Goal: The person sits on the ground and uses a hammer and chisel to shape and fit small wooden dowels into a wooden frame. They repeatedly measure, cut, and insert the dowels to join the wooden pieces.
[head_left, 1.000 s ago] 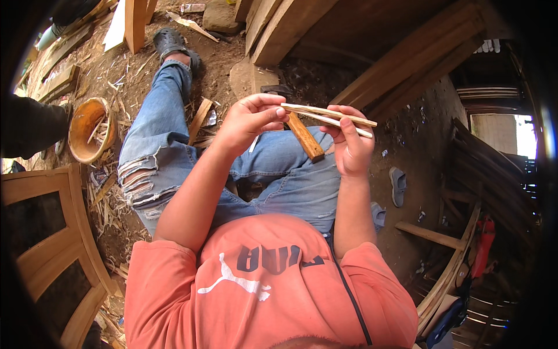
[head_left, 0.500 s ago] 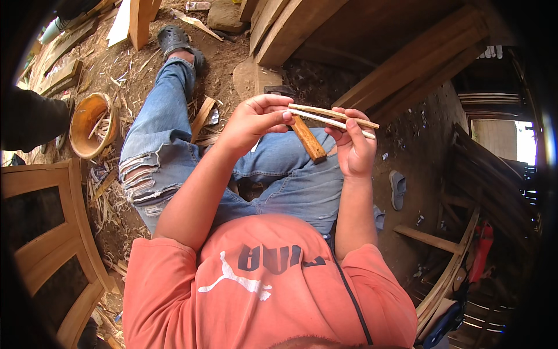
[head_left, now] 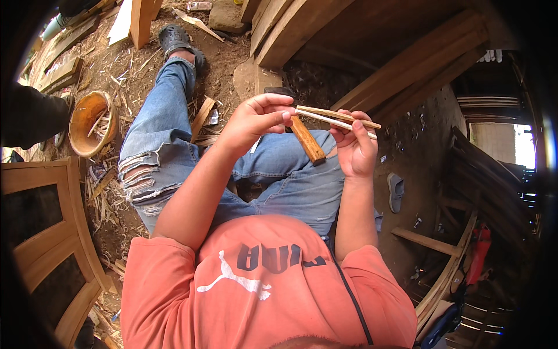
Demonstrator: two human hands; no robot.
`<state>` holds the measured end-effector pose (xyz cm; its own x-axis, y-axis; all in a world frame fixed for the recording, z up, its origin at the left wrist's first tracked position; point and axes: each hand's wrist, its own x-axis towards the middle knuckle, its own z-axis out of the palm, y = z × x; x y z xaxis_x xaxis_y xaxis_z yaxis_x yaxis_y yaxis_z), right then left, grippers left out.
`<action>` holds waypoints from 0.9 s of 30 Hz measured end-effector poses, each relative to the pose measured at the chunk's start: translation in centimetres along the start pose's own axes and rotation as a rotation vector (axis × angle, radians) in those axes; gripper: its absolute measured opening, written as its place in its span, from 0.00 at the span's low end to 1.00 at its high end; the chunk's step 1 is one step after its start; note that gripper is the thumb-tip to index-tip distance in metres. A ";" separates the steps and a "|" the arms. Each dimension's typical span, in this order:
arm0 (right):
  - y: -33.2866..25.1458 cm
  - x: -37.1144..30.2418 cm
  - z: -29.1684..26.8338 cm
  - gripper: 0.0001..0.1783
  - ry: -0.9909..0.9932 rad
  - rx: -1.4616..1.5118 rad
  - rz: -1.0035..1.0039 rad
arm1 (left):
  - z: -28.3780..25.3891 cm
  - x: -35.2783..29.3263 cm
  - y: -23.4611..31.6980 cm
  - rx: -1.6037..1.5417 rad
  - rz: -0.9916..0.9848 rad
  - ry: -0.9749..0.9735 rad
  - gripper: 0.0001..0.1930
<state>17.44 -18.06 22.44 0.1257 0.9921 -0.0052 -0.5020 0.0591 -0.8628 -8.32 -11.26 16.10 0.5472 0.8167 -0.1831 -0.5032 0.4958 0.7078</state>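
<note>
Sticks (head_left: 319, 112) in right hand (head_left: 356, 148), ends just beside left hand (head_left: 256, 119).

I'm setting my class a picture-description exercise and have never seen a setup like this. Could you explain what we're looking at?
There is no robot here, just a person's two bare hands. Every picture comes from one wide fisheye camera worn on the person's head, looking down, so straight edges bend near the rim. Picture left is the person's left.

The right hand holds two thin wooden sticks. The left hand is at their other ends; whether it touches them is unclear.

Behind the hands is a tool with a wooden handle and a dark head, probably a hammer. The handle overlaps the blue jeans in view.

On the soil ground lie wood shavings. To the left stands an orange-brown bucket with wood scraps inside.
</note>
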 end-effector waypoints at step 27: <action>-0.3 0.0 -1.3 0.11 -0.262 0.470 0.087 | -0.9 0.9 0.0 0.051 0.029 0.052 0.16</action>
<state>18.70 -18.19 22.06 -0.1205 0.9865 0.1112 -0.8368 -0.0407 -0.5459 -8.44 -10.26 15.32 0.4963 0.8457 -0.1963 -0.4828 0.4568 0.7472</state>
